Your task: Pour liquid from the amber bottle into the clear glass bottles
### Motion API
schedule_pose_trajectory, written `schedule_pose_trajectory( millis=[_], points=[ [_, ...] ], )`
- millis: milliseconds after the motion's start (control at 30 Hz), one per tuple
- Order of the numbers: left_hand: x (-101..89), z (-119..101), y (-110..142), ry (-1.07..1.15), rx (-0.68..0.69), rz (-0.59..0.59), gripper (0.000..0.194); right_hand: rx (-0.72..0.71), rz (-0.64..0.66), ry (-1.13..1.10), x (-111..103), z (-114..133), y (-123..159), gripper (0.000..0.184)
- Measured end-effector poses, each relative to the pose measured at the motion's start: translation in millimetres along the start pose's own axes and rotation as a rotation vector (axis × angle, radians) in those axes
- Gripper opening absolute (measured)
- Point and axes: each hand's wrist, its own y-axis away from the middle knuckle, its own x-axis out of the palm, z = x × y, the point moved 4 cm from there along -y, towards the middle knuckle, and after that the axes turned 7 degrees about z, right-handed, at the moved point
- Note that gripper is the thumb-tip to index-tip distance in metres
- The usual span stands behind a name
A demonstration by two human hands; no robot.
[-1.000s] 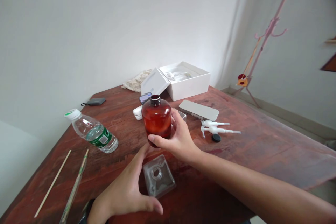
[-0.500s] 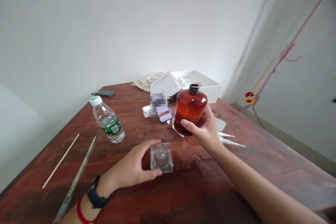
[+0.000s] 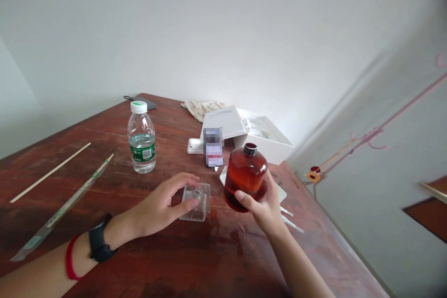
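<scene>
The right hand [image 3: 265,205] was closed around the lower side of an amber bottle [image 3: 246,177], its thumb laid across the front near the base. The bottle was a translucent reddish brown, glossy, with broad rounded shoulders, a bare body and a short, narrow neck; the mouth was uncapped and its threads looked nearly black. A brighter orange band glowed through the middle, and the bottom was much darker. It stood roughly upright in the grasp, in front of the white box [image 3: 267,142]; whether its base touched the wooden table [image 3: 209,260] could not be told. To its left, a clear square container [image 3: 200,213] sat on the table, colourless and see-through, with rounded corners and a small round neck on top. The left hand [image 3: 162,207] was at its left side, thumb and fingers parted about the neck, though whether they pressed on it could not be told. A water bottle [image 3: 142,142] with a white cap and green label stood farther left.
</scene>
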Motion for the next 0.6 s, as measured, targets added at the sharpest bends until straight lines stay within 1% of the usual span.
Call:
schedule_pose_trajectory(
  millis=[100,167,267,400,600],
  points=[
    [3.4,0,0,-0.018,0.027,-0.016,0.034,0.003,0.035,0.014,4,2,3,0.066],
    [4.7,1,1,-0.035,0.039,-0.018,0.033,0.004,0.034,0.029,7,1,4,0.068],
    [5.4,3,1,-0.039,0.031,-0.01,0.033,-0.001,0.045,0.043,11,-4,7,0.068],
    [3.4,7,-1,-0.023,0.015,0.004,0.034,-0.028,0.099,0.04,17,-10,10,0.069],
    [1.4,4,-1,-0.063,0.031,0.042,0.035,-0.034,0.09,0.054,17,-12,11,0.07]
  ],
)
